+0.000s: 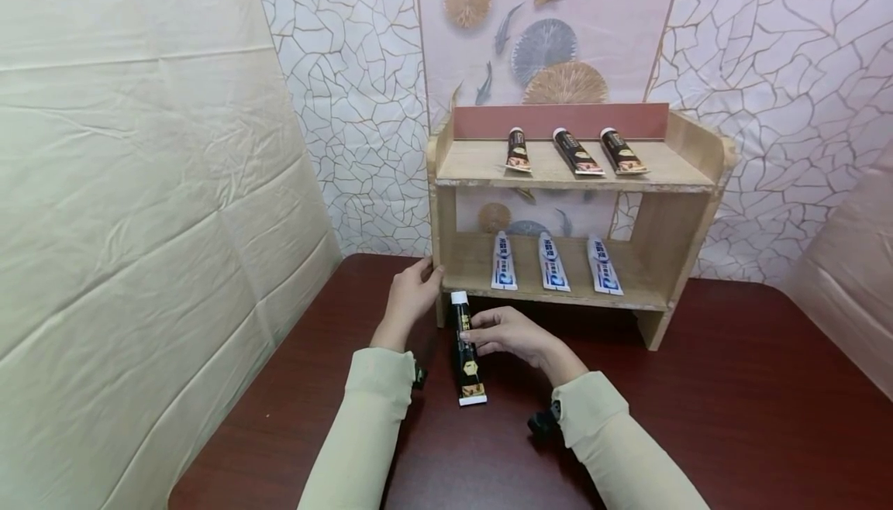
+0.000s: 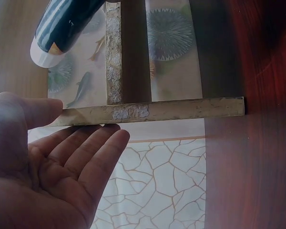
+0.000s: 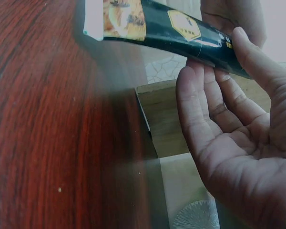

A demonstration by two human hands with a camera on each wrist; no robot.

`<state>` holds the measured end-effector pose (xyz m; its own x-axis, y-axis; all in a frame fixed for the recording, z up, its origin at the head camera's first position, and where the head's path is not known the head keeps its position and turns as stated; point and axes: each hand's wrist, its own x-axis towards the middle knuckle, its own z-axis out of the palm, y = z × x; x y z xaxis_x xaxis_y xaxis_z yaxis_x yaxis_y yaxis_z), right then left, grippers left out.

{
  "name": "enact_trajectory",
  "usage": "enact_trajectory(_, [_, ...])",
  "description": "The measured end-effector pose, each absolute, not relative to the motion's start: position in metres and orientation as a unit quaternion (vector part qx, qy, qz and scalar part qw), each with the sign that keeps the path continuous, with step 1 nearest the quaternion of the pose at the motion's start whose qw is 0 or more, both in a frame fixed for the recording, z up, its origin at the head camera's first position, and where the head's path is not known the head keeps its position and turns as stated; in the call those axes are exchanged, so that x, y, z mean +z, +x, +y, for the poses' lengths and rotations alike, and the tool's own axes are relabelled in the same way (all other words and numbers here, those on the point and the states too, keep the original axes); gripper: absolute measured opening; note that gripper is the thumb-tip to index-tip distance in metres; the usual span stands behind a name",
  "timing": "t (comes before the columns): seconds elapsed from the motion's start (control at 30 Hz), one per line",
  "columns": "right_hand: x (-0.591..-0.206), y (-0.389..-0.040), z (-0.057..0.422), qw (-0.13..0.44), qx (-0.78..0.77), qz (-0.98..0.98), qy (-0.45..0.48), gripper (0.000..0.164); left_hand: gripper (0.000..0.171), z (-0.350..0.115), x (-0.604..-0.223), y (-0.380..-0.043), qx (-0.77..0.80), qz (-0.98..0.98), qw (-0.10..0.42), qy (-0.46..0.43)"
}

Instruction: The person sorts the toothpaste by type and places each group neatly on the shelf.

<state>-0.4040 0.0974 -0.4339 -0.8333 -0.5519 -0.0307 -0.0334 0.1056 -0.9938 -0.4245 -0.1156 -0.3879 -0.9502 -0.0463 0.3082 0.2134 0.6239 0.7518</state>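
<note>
My right hand (image 1: 515,333) pinches a black toothpaste tube (image 1: 466,355) between thumb and fingers. The tube has a white cap pointing towards the shelf and a white crimped end towards me. It is held in front of the shelf's lower left corner. In the right wrist view the thumb lies on one side of the tube (image 3: 171,28) and the fingertips on the other. At the wooden shelf's left side panel (image 2: 181,109), my left hand (image 1: 413,293) grips the edge, thumb on one face and fingers on the other.
Three dark toothpaste tubes lie on the upper board (image 1: 481,160) of the two-tier shelf. Three blue-and-white toothpaste tubes, one at the left (image 1: 504,262), lie on the lower board. The shelf stands on a dark red table (image 1: 753,386) against a patterned wall. A pale cloth (image 1: 153,223) hangs at left.
</note>
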Motion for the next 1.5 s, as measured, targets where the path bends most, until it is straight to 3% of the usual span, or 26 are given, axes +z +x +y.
enact_trajectory(0.17, [-0.428, -0.404, 0.096, 0.188, -0.634, 0.719, -0.213, 0.026, 0.052, -0.117, -0.388, -0.424, -0.432, -0.889, 0.148, -0.049])
enact_trajectory(0.47, [-0.409, -0.397, 0.094, 0.152, -0.644, 0.721, -0.206, 0.044, 0.053, -0.117, -0.388, -0.425, -0.433, -0.888, 0.15, -0.05])
enact_trajectory(1.5, [-0.389, -0.386, 0.091, 0.099, -0.683, 0.702, -0.177, 0.04, 0.049, -0.116, -0.387, -0.425, -0.423, -0.89, 0.163, -0.057])
